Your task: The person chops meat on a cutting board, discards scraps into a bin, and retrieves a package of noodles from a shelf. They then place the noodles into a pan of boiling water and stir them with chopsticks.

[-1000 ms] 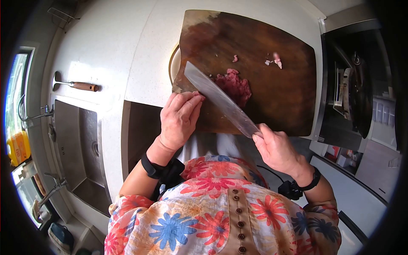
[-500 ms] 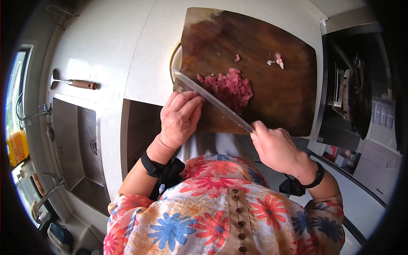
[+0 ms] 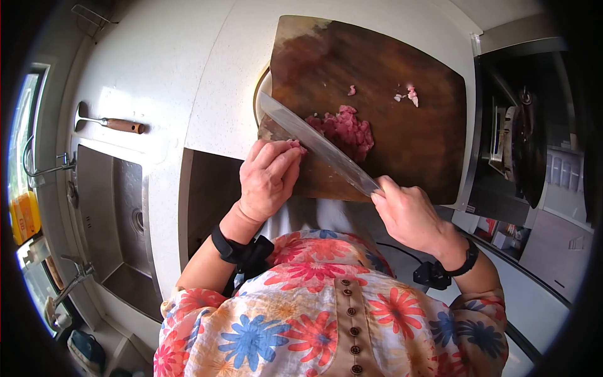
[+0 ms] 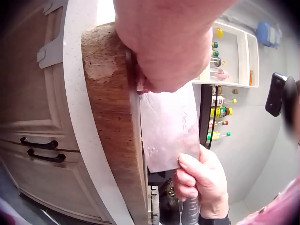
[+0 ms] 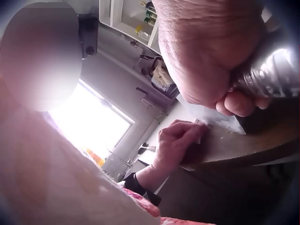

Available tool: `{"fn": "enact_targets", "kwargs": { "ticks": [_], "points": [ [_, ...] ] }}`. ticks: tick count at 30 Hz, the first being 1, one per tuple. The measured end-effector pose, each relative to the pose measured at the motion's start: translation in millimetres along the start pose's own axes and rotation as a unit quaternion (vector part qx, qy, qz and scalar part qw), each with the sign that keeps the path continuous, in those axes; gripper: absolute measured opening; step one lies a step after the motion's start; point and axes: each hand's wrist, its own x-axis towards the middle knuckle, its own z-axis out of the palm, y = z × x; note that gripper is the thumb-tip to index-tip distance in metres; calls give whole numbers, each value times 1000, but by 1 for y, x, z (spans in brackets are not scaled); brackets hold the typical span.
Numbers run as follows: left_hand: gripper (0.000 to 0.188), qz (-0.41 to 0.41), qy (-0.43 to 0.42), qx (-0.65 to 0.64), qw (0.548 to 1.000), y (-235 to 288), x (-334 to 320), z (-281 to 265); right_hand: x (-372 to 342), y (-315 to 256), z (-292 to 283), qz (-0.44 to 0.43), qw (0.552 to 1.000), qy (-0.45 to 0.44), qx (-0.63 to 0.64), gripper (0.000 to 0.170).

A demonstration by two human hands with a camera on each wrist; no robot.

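Meat-cutting at a white bench, from above and from both wrists. Left hand with bent fingers at the near left corner of the wooden board; grip closed on a small piece of meat, with part of it visible at the fingertips. Right hand off the near edge of the board; grip closed round the ribbed metal handle of a broad knife. Blade aslant between the left fingertips and the pile of cut meat, just beside those fingertips, with its far end by the board's left edge. Pile on the board, left of its middle, beyond the blade. Farther back on the board, one loose scrap; toward the right, a few pale and pink bits. Partly beneath the board's left edge, a round dish with a visible rim. On the bench at left, a wooden-handled tool near the sink. In the left wrist view, bottles beyond the knife.
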Motion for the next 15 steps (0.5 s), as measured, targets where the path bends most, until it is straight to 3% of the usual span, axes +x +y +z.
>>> {"fn": "enact_targets", "kwargs": {
  "ticks": [4, 10, 15],
  "points": [
    [20, -3, -12, -6, 1000, -1, -1, -1, -1, -1, -3, -3, 1000, -24, -6, 14],
    [19, -4, -32, -2, 999, 1, -1, -5, 55, -20, 17, -57, 998, 10, -36, 11],
    [21, -6, -10, 12, 1000, 1, -7, -3, 30, 2, 8, -42, 999, 13, 12, 14]
  ]
}}
